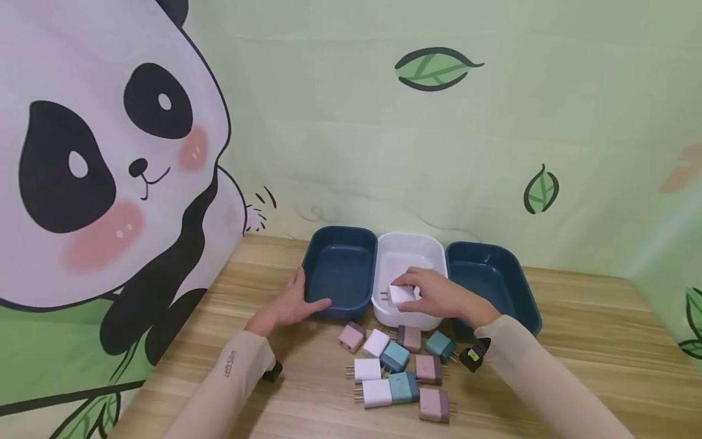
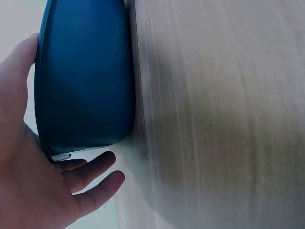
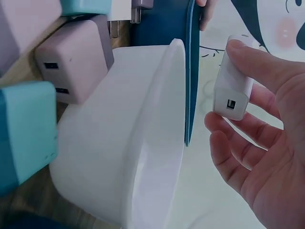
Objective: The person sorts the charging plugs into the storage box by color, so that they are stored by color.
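In my right hand (image 1: pixel 436 291) I pinch a white charger plug (image 1: pixel 401 295) between thumb and fingers, over the white tray (image 1: pixel 392 317). Its prongs point left in the head view; the right wrist view shows a port in the end of the white charger plug (image 3: pixel 232 95). My left hand (image 1: pixel 287 300) rests spread around the near left corner of the left dark blue tray (image 1: pixel 340 314), thumb at the front rim. In the left wrist view, the loose fingers of that hand (image 2: pixel 38 191) extend past the tray's outer wall (image 2: pixel 86 86).
Several chargers lie grouped on the wooden table (image 1: pixel 307 390) before the trays: pink ones (image 1: pixel 433 405), teal ones (image 1: pixel 403 388) and white ones (image 1: pixel 377 393). Another dark blue tray (image 1: pixel 518 280) stands at the right. Behind the trays hangs a green printed cloth (image 1: pixel 340 122).
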`<state>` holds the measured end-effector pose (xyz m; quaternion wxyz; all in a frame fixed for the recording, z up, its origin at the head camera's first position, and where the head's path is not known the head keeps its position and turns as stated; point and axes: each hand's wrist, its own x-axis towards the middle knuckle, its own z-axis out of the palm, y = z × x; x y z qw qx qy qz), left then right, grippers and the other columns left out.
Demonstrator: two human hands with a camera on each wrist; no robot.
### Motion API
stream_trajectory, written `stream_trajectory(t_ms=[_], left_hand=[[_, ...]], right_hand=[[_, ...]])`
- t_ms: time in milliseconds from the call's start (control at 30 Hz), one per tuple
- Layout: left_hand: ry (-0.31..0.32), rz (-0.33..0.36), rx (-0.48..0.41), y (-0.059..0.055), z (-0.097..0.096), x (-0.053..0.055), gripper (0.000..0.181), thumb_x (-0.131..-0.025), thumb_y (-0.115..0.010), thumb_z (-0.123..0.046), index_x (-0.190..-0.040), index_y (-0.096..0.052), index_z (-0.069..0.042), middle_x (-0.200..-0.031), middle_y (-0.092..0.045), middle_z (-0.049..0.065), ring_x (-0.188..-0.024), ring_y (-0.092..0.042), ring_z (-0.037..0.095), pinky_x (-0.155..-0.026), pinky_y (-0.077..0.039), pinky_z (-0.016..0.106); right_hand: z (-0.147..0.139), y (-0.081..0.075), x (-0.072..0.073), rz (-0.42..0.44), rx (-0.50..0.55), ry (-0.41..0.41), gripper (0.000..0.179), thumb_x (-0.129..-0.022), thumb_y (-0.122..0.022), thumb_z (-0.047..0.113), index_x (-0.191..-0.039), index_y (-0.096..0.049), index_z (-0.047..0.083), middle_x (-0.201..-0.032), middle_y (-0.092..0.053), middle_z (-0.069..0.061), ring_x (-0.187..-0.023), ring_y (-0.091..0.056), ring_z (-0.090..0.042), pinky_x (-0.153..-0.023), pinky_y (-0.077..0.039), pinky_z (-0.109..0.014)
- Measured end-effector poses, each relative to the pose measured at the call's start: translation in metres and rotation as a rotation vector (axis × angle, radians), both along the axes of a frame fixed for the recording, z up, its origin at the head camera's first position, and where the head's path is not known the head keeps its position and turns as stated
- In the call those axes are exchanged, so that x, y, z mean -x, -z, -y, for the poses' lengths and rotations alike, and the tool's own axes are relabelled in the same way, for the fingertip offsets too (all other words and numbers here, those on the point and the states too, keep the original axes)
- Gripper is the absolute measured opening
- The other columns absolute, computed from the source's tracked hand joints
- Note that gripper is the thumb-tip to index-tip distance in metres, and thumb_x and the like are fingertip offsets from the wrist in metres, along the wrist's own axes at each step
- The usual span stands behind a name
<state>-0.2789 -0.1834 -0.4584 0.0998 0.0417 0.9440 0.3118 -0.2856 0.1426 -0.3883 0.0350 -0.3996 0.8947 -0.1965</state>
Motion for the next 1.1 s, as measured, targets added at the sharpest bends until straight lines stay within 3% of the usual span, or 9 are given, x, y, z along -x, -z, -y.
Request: stream_trajectory(t_ms=[300,800,1100], left_hand=[[0.001,0.013,0.009,-0.001,0.001,0.0,0.113,-0.082,-0.06,-0.062,-0.15,0.008,-0.005,-0.155,-0.003,0.022,-0.139,-0.018,0.038,-0.105,-0.026,0.056],[0.021,0.002,0.011,-0.002,0.0,0.001,0.114,-0.081,-0.059,-0.065,-0.15,0.007,-0.002,-0.155,-0.003,0.024,-0.139,-0.017,0.038,-0.107,-0.024,0.053],[0.02,0.005,0.008,-0.001,0.0,0.001,0.114,-0.081,-0.059,-0.064,-0.15,0.007,-0.002,-0.154,-0.004,0.024,-0.139,-0.018,0.039,-0.106,-0.025,0.054]], right_hand=[[0.03,0.006,0.015,-0.006,-0.01,0.016,0.04,-0.081,-0.076,0.027,-0.115,-0.065,0.007,-0.102,-0.061,-0.002,-0.087,-0.053,-0.014,-0.077,-0.048,-0.03],[0.06,0.024,0.047,0.049,0.005,0.145,0.039,-0.082,-0.076,0.024,-0.114,-0.065,0.004,-0.107,-0.062,-0.008,-0.091,-0.055,-0.019,-0.081,-0.048,-0.032],[0.072,0.03,0.059,0.069,0.031,0.206,0.041,-0.083,-0.074,0.026,-0.116,-0.064,0.003,-0.108,-0.062,-0.009,-0.091,-0.054,-0.021,-0.083,-0.046,-0.034]])
